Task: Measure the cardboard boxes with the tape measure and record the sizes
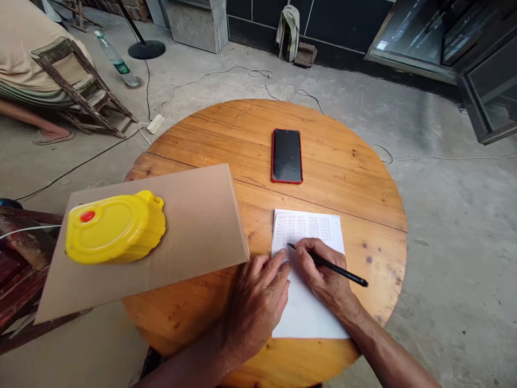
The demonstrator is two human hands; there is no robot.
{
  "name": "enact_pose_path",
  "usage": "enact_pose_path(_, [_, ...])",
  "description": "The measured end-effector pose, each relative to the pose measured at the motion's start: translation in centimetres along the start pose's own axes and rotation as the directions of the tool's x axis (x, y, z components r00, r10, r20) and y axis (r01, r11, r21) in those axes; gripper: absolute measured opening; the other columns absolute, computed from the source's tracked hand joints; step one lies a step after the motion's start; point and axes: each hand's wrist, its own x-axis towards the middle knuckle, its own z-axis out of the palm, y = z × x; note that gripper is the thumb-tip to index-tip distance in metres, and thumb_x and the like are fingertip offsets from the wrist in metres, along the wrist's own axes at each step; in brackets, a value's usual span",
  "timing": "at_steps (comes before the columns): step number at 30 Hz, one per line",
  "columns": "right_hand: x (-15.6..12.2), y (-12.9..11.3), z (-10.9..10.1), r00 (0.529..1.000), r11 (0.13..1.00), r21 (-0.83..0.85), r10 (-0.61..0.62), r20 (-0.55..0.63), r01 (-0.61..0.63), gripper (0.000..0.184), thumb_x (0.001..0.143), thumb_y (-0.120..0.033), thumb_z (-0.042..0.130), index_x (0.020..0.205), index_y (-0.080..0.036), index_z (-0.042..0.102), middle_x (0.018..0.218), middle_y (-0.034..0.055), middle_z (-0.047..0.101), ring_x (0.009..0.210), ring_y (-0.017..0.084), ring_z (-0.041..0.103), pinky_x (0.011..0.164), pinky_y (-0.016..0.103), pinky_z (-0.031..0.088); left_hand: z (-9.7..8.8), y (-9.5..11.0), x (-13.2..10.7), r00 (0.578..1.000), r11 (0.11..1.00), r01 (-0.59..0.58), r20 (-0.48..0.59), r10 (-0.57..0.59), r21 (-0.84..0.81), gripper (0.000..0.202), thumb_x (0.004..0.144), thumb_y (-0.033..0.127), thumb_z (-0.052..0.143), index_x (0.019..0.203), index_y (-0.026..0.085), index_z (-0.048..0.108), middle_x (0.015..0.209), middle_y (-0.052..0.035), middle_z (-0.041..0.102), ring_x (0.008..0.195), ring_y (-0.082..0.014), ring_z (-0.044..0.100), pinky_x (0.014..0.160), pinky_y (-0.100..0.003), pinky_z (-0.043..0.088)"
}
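On the floor past the round table's point(355, 188) left edge is a bottle point(110, 54) with a green label point(121, 67) (its lettering is too small to read). A yellow case point(115, 229) with a red button point(88, 216) lies on cardboard point(197, 215) overhanging the table's left edge. The left hand point(258, 304) rests its fingertips loosely on the paper's left edge, gripping nothing. A red-rimmed phone point(287, 156), screen dark, lies toward the far edge. The paper point(307, 315), near the near edge, bears rows of tiny handwritten characters in columns. The right hand point(328, 283) pinches a black pen point(337, 268), tip at the writing's lowest row.
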Motion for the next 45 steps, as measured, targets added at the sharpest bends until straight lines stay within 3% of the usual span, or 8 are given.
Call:
enact_pose_path(26, [0.01,-0.06,-0.01,0.999,0.998,-0.025,-0.054,0.008,0.054,0.015,0.093,-0.021,0.051,0.082,-0.020,0.061,0.068,-0.0010,0.065,0.056,0.012,0.057,0.055,0.023,0.044,-0.04,-0.02,0.15,1.000,1.000,0.005,0.010,-0.005,-0.022,0.034,0.093,0.014,0.052,0.126,0.020,0.058,0.139,-0.0021,0.057,0.103,-0.0243,0.051,0.087,-0.042,0.047])
enact_pose_path(34, [-0.10,0.24,0.02,0.996,0.999,-0.003,-0.048,-0.070,0.047,0.014,0.092,-0.018,0.053,0.080,-0.020,0.060,0.063,-0.0038,0.059,0.052,0.010,0.052,0.051,0.021,0.040,0.28,-0.11,0.01,1.000,1.000,0.004,0.001,-0.004,0.000,0.033,0.092,0.015,0.055,0.125,0.020,0.058,0.139,-0.0017,0.057,0.102,-0.0236,0.053,0.088,-0.042,0.048])
enact_pose_path(45, [-0.13,0.33,0.19,0.995,0.998,0.007,-0.059,-0.078,0.060,0.013,0.091,-0.017,0.053,0.080,-0.020,0.059,0.065,-0.0041,0.060,0.054,0.009,0.052,0.051,0.021,0.039,0.22,-0.03,0.12,1.000,1.000,-0.007,0.013,0.007,0.022,0.037,0.091,0.014,0.057,0.127,0.021,0.058,0.141,-0.0004,0.056,0.101,-0.0230,0.052,0.086,-0.041,0.050])
